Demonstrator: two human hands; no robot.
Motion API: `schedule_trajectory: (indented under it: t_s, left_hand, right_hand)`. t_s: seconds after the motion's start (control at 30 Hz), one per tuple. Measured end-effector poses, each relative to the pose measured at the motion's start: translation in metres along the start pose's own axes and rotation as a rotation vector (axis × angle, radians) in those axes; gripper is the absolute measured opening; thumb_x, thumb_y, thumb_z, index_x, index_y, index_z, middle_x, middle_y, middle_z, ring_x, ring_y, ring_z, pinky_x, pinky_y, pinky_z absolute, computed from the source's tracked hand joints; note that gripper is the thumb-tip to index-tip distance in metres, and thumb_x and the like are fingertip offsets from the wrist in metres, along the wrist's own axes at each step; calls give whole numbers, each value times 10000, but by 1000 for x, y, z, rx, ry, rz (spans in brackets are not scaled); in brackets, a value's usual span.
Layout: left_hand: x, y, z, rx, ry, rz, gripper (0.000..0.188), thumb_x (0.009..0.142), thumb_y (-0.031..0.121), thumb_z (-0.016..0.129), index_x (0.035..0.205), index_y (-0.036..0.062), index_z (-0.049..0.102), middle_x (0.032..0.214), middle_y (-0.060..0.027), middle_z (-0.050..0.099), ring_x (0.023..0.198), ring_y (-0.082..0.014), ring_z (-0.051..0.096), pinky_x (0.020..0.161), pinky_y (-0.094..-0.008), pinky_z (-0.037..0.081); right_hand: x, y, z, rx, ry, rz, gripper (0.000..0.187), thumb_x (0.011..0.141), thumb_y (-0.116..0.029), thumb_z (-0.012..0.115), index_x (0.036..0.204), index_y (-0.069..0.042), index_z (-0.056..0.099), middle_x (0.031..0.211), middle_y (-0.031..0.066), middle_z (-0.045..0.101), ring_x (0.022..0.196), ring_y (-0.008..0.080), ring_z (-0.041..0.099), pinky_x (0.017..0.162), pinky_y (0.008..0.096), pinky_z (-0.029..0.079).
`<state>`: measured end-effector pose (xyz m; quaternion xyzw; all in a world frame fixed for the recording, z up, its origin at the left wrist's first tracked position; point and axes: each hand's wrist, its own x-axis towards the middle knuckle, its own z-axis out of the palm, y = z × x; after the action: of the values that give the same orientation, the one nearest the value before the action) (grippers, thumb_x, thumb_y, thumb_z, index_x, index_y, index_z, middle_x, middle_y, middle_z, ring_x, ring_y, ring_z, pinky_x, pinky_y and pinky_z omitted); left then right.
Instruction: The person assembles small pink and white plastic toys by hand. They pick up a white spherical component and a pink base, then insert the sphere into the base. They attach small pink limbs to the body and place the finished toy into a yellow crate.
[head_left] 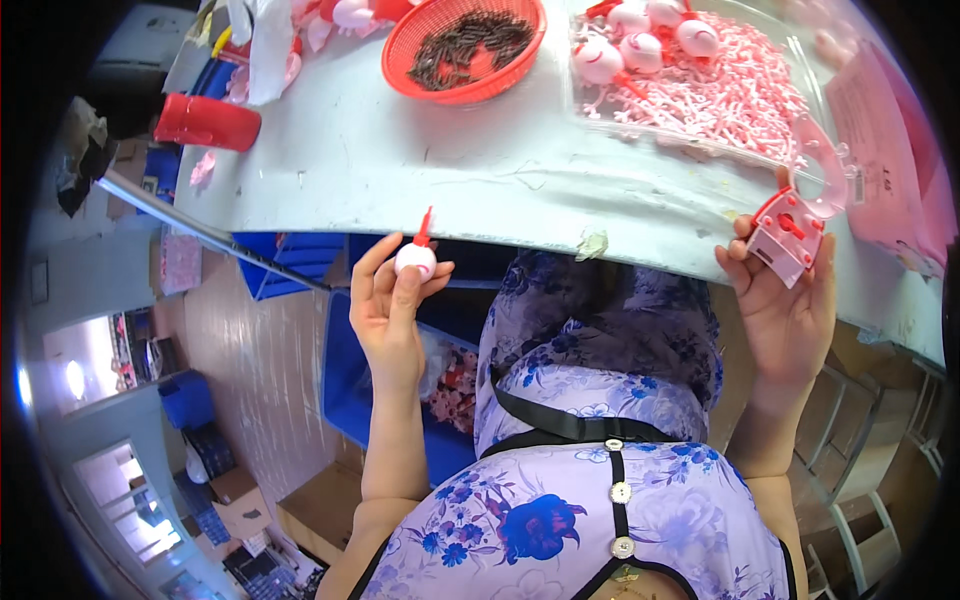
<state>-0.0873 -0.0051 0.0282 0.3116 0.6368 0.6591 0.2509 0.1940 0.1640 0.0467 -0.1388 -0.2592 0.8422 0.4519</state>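
Between the fingers of my left hand (385,300) is a small pale pink ball (416,261) with a red stem pointing up, just off the table's near edge. My right hand (785,300) grips a pink and red plastic housing (790,235) with a curved, clear pink piece at its top; its open side faces up. The two hands are well apart. Ahead on the right, a clear tray (680,140) holds many small pink branched plastic parts (720,85), with several similar pink balls (640,52) lying on them.
A red basket (400,70) of dark screws stands at the table's middle. A red cylinder (207,122) lies at the left edge. Pink plastic bags (890,160) lie at the right. Below the table is a blue bin (345,385) with pink parts.
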Motion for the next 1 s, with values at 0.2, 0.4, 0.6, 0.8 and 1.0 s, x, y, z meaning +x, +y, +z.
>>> schedule_trajectory:
  t_s: [0.2, 0.4, 0.6, 0.8, 1.0]
  left_hand:
    - [-3, 2, 2, 208, 3, 61, 336, 863, -30, 604, 1182, -62, 502, 1024, -160, 587, 844, -209, 661, 784, -302, 570]
    - [-6, -1, 4, 136, 39, 20, 322, 886, 40, 604, 1176, -69, 515, 987, -158, 592, 779, -214, 671, 715, -286, 579]
    - [8, 5, 8, -1, 21, -25, 332, 877, 38, 613, 1168, -89, 517, 932, -155, 614, 751, -218, 672, 672, -282, 579]
    - [7, 21, 23, 150, -172, 200, 394, 807, -100, 627, 1187, -74, 526, 1081, -138, 552, 862, -216, 650, 799, -313, 569]
    - [14, 37, 52, 278, -297, 462, 467, 736, -94, 700, 1180, -21, 572, 1182, -127, 468, 1029, -213, 552, 874, -306, 515]
  right_hand:
    - [0, 0, 2, 32, -25, -12, 588, 1010, -405, 256, 1420, 16, 240, 1143, 285, 557, 984, 309, 616, 952, 437, 460]
    - [0, -2, 1, -9, 23, 18, 589, 1007, -416, 255, 1389, 31, 294, 1136, 289, 563, 967, 318, 625, 942, 439, 467]
    - [-2, -3, -1, 24, -4, 13, 583, 1007, -414, 257, 1376, 33, 315, 1129, 291, 567, 967, 322, 625, 942, 442, 465]
    - [-9, -3, 3, -6, 7, 27, 583, 1007, -421, 253, 1266, 66, 441, 1131, 274, 571, 999, 327, 611, 931, 435, 463]
    - [-18, 6, 18, -72, 32, 160, 534, 1004, -414, 296, 1284, 22, 424, 1139, 224, 575, 1023, 272, 601, 940, 385, 454]
